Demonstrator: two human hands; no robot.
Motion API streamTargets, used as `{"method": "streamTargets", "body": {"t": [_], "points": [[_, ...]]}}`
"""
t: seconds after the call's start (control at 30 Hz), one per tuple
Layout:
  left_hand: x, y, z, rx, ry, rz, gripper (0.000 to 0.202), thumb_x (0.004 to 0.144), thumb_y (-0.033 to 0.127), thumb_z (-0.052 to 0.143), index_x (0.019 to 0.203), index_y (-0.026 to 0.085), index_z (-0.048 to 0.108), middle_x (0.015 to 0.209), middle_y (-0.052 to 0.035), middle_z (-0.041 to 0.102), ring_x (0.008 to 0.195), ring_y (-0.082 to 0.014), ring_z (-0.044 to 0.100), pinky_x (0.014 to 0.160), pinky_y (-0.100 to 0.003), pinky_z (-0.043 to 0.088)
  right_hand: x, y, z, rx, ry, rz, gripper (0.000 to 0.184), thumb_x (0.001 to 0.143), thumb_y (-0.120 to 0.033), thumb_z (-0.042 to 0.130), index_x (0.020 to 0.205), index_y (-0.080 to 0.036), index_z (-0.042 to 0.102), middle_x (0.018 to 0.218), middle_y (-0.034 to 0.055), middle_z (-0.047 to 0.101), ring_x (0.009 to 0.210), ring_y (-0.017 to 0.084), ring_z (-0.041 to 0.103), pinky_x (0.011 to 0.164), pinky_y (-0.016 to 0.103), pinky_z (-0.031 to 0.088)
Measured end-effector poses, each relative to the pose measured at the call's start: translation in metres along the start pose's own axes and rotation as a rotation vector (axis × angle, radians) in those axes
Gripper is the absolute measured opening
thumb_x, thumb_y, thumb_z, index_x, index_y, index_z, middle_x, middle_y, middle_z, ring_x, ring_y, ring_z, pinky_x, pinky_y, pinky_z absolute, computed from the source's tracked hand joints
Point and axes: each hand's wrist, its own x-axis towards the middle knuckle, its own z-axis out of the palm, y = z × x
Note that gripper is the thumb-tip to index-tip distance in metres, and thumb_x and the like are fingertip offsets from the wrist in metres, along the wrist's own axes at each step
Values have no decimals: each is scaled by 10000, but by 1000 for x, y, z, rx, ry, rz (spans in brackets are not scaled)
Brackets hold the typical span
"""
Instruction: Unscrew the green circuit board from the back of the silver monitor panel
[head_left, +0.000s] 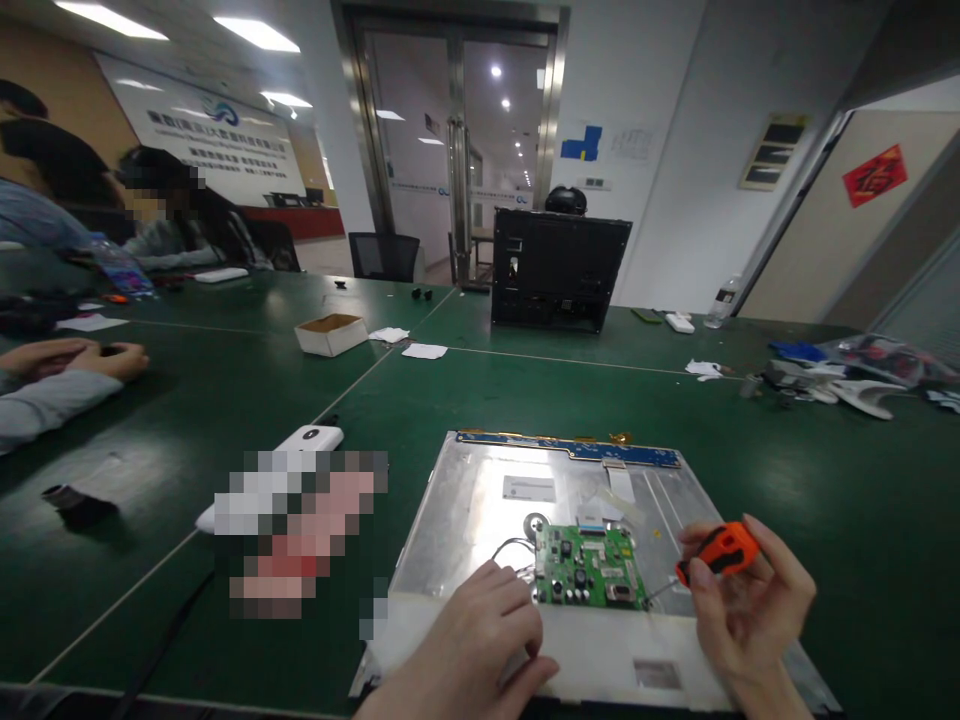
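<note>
A flat display panel with a bare metal back lies before me on the green table. Screwed flat on it is a green circuit board, with dark wires at its left side and a ribbon cable at its top. My right hand grips an orange and black screwdriver, its shaft slanting down to the board's lower right corner. Against the board's lower left edge rests my left hand, fingers loosely bent and thumb apart, with no object visible in it. Its fingertips are partly hidden. A blue circuit strip runs along the panel's far edge.
Left of the panel lie a white power bank and a blurred pinkish item. Farther back are an open box, an upright black monitor housing, a bottle and scattered parts. Another person's hands are at left.
</note>
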Motion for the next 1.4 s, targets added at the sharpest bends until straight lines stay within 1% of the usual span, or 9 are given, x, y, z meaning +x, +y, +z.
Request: {"method": "streamTargets", "body": {"t": [0.37,0.73,0.87,0.93,1.03,1.07,1.13,1.27,1.4], "points": [[3,3,-4,5,-46,-46,128,795,169,593,731,193,485,837,-27,613,810,-185,503,733,-337,346,-1,2,1,-23,33,-14,657,769,-21,567,1372,-198,377,850,36,564,612,130,606,435,216,504],[2,-2,-9,-139,89,-109,104,841,183,533,739,186,515,803,-31,590,794,-173,526,665,-285,368,3,0,3,-80,42,-35,653,767,-40,574,1368,-201,374,830,29,554,593,126,592,433,224,508],[-4,-7,-36,-211,237,-111,222,914,251,424,719,192,512,717,-7,577,666,-136,532,598,-245,395,0,2,4,-66,48,-21,632,779,-59,578,1362,-200,377,821,29,554,597,135,601,425,226,505],[-14,-8,-59,-173,386,-186,258,928,301,404,727,202,532,646,13,560,599,-131,528,559,-232,407,-2,3,3,-79,59,-3,608,786,-85,588,1347,-202,387,820,29,559,594,140,605,424,231,508],[-35,-10,-97,19,665,-316,268,911,380,422,748,221,565,652,13,588,628,-158,567,599,-247,456,-5,5,2,-119,57,18,581,787,-116,605,1322,-200,398,819,30,567,573,139,604,419,233,509],[-41,-14,-107,96,715,-360,262,903,400,424,787,229,585,684,9,613,654,-172,586,611,-257,470,-5,6,2,-123,52,16,582,785,-117,607,1322,-199,398,819,30,568,571,139,604,416,231,508],[-51,-28,-123,271,709,-419,281,887,437,420,875,236,616,864,-21,675,823,-215,625,763,-313,494,-4,6,2,-120,43,3,601,781,-106,605,1335,-200,392,821,31,571,575,138,608,416,228,509],[-56,-84,-134,516,434,-497,469,868,475,323,1013,172,651,1048,-120,684,958,-284,627,885,-431,481,-1,6,3,-109,43,-18,634,783,-89,598,1365,-211,378,825,29,576,578,133,614,416,216,508],[-51,-129,-130,611,309,-535,545,885,441,263,1150,123,617,1162,-157,641,1071,-291,591,919,-443,470,-1,6,5,-109,45,-14,614,803,-120,594,1368,-219,375,832,33,576,597,138,616,418,210,512]]}}
